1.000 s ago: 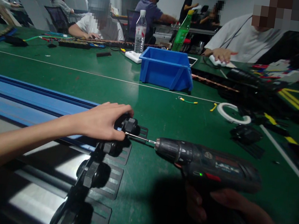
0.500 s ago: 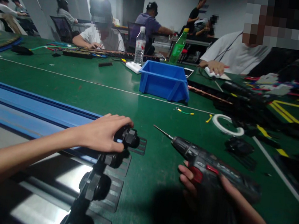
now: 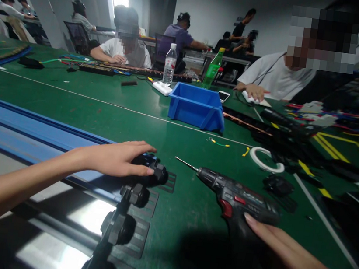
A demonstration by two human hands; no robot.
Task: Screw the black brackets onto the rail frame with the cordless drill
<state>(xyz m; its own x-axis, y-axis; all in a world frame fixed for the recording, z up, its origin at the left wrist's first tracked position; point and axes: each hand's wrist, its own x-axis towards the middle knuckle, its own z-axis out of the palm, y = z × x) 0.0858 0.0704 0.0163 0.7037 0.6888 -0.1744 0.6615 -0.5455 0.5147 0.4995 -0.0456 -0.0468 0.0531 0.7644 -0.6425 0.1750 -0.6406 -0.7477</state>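
Note:
My left hand reaches across the end of a blue and silver metal panel. Its fingers lie along the far side of the farthest black cable gland, and the thumb presses the near side. Several more black glands line the same end, with slotted black tabs beside them. In my right hand is a black and red cordless drill. Its long thin bit points left toward the far gland, apart from it. The thumb lies along the drill's side; the other fingers are hidden behind the grip.
A blue bin stands ahead on the green table, near a clear bottle and a green bottle. At right lie a white ring, a black part and wires. Co-workers sit across the table.
The camera view has tilted up slightly. The drill has shifted a little left, and my right fingers below its trigger are now hidden. My left fingers have straightened somewhat over the gland.

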